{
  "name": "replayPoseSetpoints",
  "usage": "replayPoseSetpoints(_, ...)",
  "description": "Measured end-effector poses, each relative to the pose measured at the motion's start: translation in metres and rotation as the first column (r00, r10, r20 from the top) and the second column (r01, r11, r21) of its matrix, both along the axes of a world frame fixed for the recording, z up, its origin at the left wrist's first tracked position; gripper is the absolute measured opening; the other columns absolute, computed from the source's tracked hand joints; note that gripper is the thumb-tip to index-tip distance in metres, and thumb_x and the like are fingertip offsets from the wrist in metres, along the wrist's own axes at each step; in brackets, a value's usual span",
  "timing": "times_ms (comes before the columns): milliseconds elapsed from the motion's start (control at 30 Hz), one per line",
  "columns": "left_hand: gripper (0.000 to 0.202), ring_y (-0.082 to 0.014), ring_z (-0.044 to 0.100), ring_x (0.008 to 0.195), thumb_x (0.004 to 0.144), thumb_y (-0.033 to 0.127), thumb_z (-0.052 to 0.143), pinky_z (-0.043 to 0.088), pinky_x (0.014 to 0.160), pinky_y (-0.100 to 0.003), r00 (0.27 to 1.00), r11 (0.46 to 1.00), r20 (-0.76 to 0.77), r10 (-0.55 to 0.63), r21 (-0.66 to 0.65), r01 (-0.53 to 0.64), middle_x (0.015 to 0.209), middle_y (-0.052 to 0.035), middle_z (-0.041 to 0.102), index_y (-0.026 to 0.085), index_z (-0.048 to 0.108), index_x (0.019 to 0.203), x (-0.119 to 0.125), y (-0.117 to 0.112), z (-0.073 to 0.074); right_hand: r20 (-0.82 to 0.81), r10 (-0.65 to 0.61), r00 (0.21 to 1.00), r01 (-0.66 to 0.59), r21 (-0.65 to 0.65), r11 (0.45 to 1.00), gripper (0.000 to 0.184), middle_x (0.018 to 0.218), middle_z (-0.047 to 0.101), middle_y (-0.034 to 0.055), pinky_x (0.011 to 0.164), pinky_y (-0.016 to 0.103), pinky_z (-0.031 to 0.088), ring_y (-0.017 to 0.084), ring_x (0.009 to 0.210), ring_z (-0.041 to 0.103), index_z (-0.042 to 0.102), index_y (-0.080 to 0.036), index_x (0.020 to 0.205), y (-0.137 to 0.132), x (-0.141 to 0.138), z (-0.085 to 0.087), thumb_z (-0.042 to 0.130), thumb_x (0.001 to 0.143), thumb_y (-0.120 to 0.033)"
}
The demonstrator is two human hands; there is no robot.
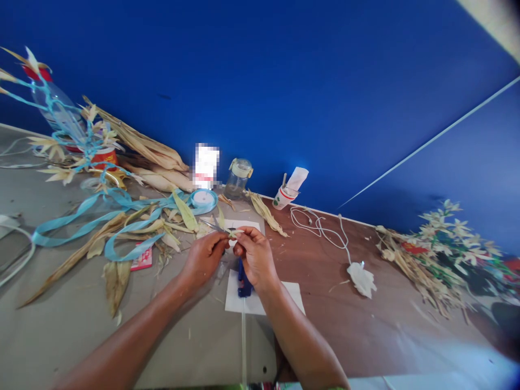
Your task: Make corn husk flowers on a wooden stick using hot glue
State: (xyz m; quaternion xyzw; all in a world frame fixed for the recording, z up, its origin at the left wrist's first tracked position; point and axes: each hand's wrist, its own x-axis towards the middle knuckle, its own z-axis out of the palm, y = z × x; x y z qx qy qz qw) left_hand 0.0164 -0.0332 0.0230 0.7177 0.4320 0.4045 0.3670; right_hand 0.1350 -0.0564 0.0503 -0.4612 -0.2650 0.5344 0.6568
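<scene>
My left hand [205, 259] and my right hand [258, 254] meet above the table's middle, both with fingers pinched. Between their fingertips is a small pale-green piece of corn husk [233, 234], and both hands grip it. A thin metal blade [213, 224], perhaps of scissors, shows just beyond the left fingertips; the rest of it is hidden. Below the right hand a blue glue gun [244, 284] lies on white paper [284, 295], partly covered by that hand. To the left are loose husk leaves [184, 211] and a light blue ribbon [81, 233] with its spool [203, 199].
Along the blue wall stand a lidded jar [238, 181] and a paper cup [284, 196]. A white cable [341, 244] runs across the brown tabletop to a crumpled white bag [361, 280]. Husk flowers [455, 238] lie far right; a plastic bottle [60, 105] stands far left.
</scene>
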Motion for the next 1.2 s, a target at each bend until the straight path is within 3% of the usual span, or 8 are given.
replayPoseSetpoints(300, 0.02, -0.0151, 0.058, 0.068, 0.082, 0.018, 0.045, 0.04, 0.065, -0.024, 0.999, 0.993, -0.026, -0.042, 0.105, 0.044, 0.074, -0.0035, 0.065, 0.018, 0.064, 0.078, -0.002, 0.001, -0.002, -0.023, -0.007, 1.0, 0.006, -0.012, 1.0, 0.014, 0.049, 0.053, -0.0075, 0.041, 0.018, 0.03, 0.004, 0.037, 0.042, 0.057, -0.016, 0.068, 0.0, 0.0, 0.0, 0.067, 0.058, -0.016)
replayPoseSetpoints(700, 0.021, -0.014, 0.052, 0.06, 0.081, 0.02, 0.044, 0.037, 0.059, -0.023, 0.996, 0.995, -0.078, -0.038, 0.087, 0.044, 0.065, -0.0009, 0.06, 0.018, 0.062, 0.069, -0.003, 0.002, 0.002, 0.052, -0.034, 0.998, 0.035, -0.009, 0.999, 0.012, 0.051, 0.054, -0.0069, 0.041, 0.019, 0.031, 0.005, 0.039, 0.045, 0.058, -0.016, 0.069, 0.0, 0.0, -0.001, 0.066, 0.061, -0.019)
replayPoseSetpoints(1000, 0.023, -0.0161, 0.056, 0.068, 0.08, 0.02, 0.045, 0.039, 0.065, -0.024, 0.996, 0.993, -0.021, -0.092, 0.068, 0.093, 0.074, -0.0034, 0.065, 0.019, 0.067, 0.085, -0.005, 0.002, 0.006, 0.036, -0.006, 0.999, 0.005, 0.009, 1.0, 0.01, 0.055, 0.057, -0.0051, 0.044, 0.018, 0.037, 0.006, 0.043, 0.048, 0.059, -0.016, 0.069, 0.0, 0.001, -0.001, 0.066, 0.061, -0.016)
replayPoseSetpoints(1100, 0.022, -0.0153, 0.054, 0.063, 0.08, 0.024, 0.047, 0.039, 0.062, -0.024, 0.995, 0.995, 0.029, -0.1, 0.007, 0.1, 0.069, -0.0024, 0.063, 0.019, 0.068, 0.084, -0.005, 0.002, 0.01, 0.034, -0.011, 0.999, 0.011, -0.007, 1.0, 0.011, 0.059, 0.06, -0.0038, 0.044, 0.018, 0.038, 0.006, 0.046, 0.049, 0.06, -0.016, 0.069, 0.0, 0.002, 0.0, 0.067, 0.059, -0.015)
replayPoseSetpoints(1200, 0.021, -0.014, 0.051, 0.057, 0.08, 0.028, 0.048, 0.038, 0.057, -0.024, 0.984, 0.982, 0.133, -0.117, -0.135, 0.135, 0.06, 0.0001, 0.058, 0.018, 0.067, 0.081, -0.004, 0.002, 0.011, 0.019, 0.001, 1.0, -0.001, -0.005, 1.0, 0.012, 0.058, 0.06, -0.0036, 0.044, 0.018, 0.037, 0.006, 0.045, 0.048, 0.059, -0.016, 0.069, 0.0, 0.002, 0.001, 0.067, 0.059, -0.016)
